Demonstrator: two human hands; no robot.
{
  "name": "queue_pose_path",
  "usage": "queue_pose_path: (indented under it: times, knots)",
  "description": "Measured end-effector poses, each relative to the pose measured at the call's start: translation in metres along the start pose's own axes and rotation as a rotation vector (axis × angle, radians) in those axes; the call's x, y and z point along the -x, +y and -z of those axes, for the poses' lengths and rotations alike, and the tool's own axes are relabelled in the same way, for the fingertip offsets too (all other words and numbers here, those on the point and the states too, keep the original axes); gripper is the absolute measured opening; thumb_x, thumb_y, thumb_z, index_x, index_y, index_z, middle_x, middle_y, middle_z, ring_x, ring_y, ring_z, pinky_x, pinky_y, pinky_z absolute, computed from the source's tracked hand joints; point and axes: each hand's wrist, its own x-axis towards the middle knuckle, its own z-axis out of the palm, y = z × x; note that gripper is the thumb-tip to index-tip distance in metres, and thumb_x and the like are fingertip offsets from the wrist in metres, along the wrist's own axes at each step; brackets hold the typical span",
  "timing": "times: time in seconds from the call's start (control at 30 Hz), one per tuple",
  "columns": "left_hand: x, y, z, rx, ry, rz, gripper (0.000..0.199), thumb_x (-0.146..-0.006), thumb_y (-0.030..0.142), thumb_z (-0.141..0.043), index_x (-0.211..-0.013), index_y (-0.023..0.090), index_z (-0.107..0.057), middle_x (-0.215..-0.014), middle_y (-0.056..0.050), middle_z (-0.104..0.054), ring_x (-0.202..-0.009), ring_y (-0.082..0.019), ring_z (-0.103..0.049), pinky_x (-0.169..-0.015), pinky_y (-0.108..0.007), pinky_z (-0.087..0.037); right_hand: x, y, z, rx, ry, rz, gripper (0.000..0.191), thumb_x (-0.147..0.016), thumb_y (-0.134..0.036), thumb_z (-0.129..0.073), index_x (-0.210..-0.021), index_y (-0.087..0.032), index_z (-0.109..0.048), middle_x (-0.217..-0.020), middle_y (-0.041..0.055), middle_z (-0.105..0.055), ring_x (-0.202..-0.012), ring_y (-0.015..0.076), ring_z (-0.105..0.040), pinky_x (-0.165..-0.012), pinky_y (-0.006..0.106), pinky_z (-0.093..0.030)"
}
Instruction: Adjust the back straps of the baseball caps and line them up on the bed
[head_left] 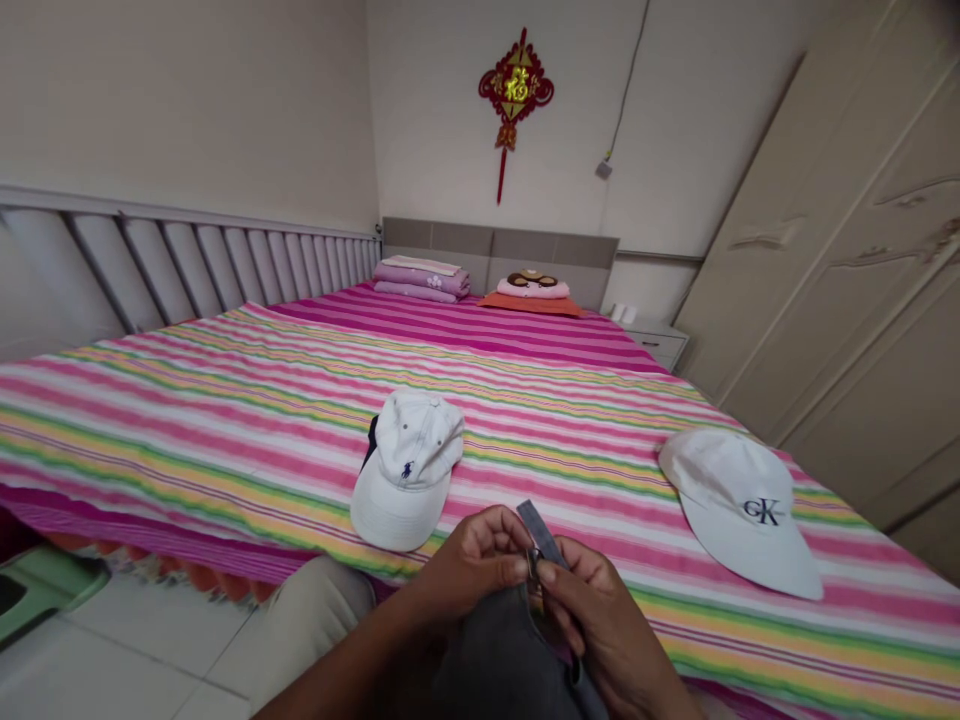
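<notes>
Strap (pixel 541 530) and metal buckle (pixel 533 568) of a dark grey cap (pixel 487 655) lie between the two hands, the strap's long axis running away and slightly left. The left hand's (pixel 471 557) fingers pinch the cap beside the buckle; the right hand's (pixel 604 605) fingers grip the buckle, equally near. Beyond, one white cap (pixel 412 460) lies ahead-left, another white cap (pixel 739 505) ahead-right, on the striped bed (pixel 555 460).

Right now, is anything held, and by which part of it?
The gray cap, by its strap around the metal buckle, pinched in the left hand and right hand.
</notes>
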Motion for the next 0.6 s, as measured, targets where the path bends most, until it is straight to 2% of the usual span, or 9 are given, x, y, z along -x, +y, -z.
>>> queue_pose_path:
  times: [0.13,0.23,0.3,0.43,0.53,0.6]
  knots:
    - [0.003,-0.002,0.000,-0.320,0.097,-0.156,0.029,-0.057,0.019,-0.073,-0.082,0.015,-0.058,-0.073,-0.001,-0.059,-0.069,-0.012,-0.052,-0.064,-0.021,-0.038,-0.003,0.003,0.000,-0.050,0.040,0.005,0.029,-0.069,-0.040,-0.064,-0.064,-0.016,-0.048,-0.032,-0.0111,-0.034,-0.030,0.0032,-0.020,-0.035,0.018,-0.013]
    - [0.003,-0.003,-0.002,-0.426,0.205,-0.213,0.024,-0.056,0.018,-0.073,-0.077,0.015,-0.061,-0.071,-0.001,-0.060,-0.069,-0.013,-0.053,-0.065,-0.023,-0.039,-0.003,0.005,0.000,-0.028,0.059,-0.007,0.029,-0.069,-0.040,-0.064,-0.063,-0.016,-0.048,-0.033,-0.0108,-0.035,-0.031,0.0030,-0.020,-0.035,0.018,-0.013]
    - [0.003,-0.005,-0.003,-0.361,0.234,-0.201,0.022,-0.055,0.019,-0.074,-0.074,0.014,-0.063,-0.070,-0.001,-0.061,-0.069,-0.013,-0.054,-0.065,-0.023,-0.039,-0.003,0.008,0.001,-0.011,0.044,-0.003,0.031,-0.070,-0.043,-0.062,-0.064,-0.016,-0.048,-0.033,-0.0105,-0.036,-0.031,0.0031,-0.020,-0.034,0.018,-0.012]
    - [0.003,-0.009,-0.002,-0.002,0.223,-0.067,0.026,-0.054,0.023,-0.075,-0.075,0.014,-0.064,-0.067,-0.002,-0.064,-0.063,-0.012,-0.056,-0.062,-0.023,-0.040,-0.001,0.009,0.003,-0.034,0.060,0.036,0.036,-0.075,-0.051,-0.052,-0.065,-0.016,-0.052,-0.033,-0.0078,-0.039,-0.031,0.0046,-0.024,-0.035,0.018,-0.018]
    - [0.003,-0.013,0.000,0.142,0.228,-0.047,0.029,-0.051,0.023,-0.077,-0.077,0.014,-0.065,-0.068,-0.003,-0.066,-0.063,-0.012,-0.058,-0.061,-0.022,-0.040,0.001,0.006,0.001,-0.118,0.093,0.048,0.029,-0.074,-0.044,-0.058,-0.069,-0.016,-0.054,-0.039,-0.0054,-0.044,-0.037,0.0058,-0.031,-0.040,0.018,-0.024]
    - [0.002,-0.015,0.000,0.180,0.216,-0.056,0.028,-0.052,0.022,-0.077,-0.076,0.014,-0.066,-0.067,-0.003,-0.066,-0.062,-0.011,-0.058,-0.061,-0.021,-0.040,0.003,0.004,-0.001,-0.170,0.067,0.023,0.025,-0.072,-0.040,-0.062,-0.069,-0.016,-0.054,-0.039,-0.0062,-0.043,-0.037,0.0052,-0.028,-0.040,0.017,-0.023]
